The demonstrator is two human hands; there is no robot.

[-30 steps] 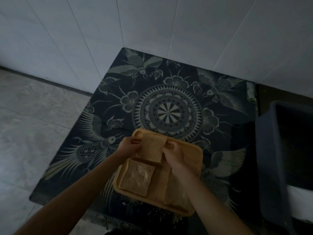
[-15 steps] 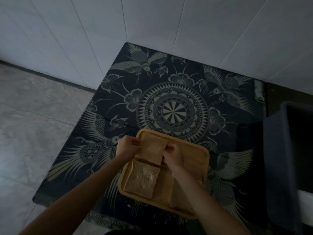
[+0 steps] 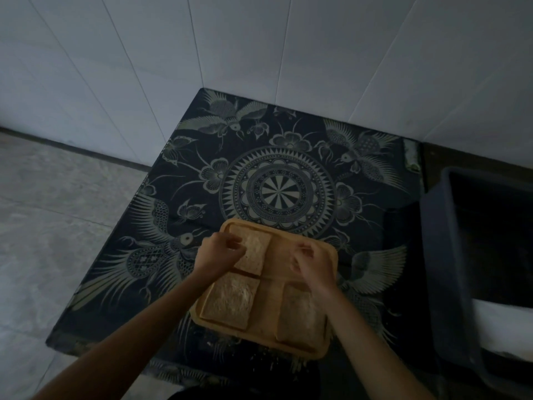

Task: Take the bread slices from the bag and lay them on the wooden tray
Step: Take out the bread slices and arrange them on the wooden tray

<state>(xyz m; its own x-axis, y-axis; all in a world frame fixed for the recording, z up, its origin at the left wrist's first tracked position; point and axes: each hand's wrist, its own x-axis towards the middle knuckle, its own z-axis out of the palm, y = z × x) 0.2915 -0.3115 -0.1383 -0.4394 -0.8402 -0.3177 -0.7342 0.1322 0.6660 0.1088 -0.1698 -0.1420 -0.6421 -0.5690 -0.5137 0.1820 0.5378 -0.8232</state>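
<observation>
Dim kitchen corner with white wall tiles (image 3: 259, 53), and a dark patterned worktop (image 3: 288, 157) covered in birds and a big mandala is carrying everything. Sitting near the front edge of that worktop is the wooden tray (image 3: 300, 249), turned a bit at an angle. Three bread slices are lying flat on it: the far-left slice (image 3: 255, 252) is filling the tray's far left corner, the near-left slice (image 3: 230, 301) is lying just in front of it, almost touching, and the near-right slice (image 3: 301, 319) is taking up the near right corner. The tray's far right corner is showing bare wood. The left hand (image 3: 220, 252) is sitting at the left edge of the far-left slice, fingers curled in and touching it, though I can't tell if it's actually pinching it. The right hand (image 3: 313, 264) is hovering over the bare far right part, fingers loosely curled and holding nothing. Off the worktop's right edge a dark plastic bin (image 3: 444, 255) is standing, and grey floor (image 3: 57, 226) is showing past the left edge.
</observation>
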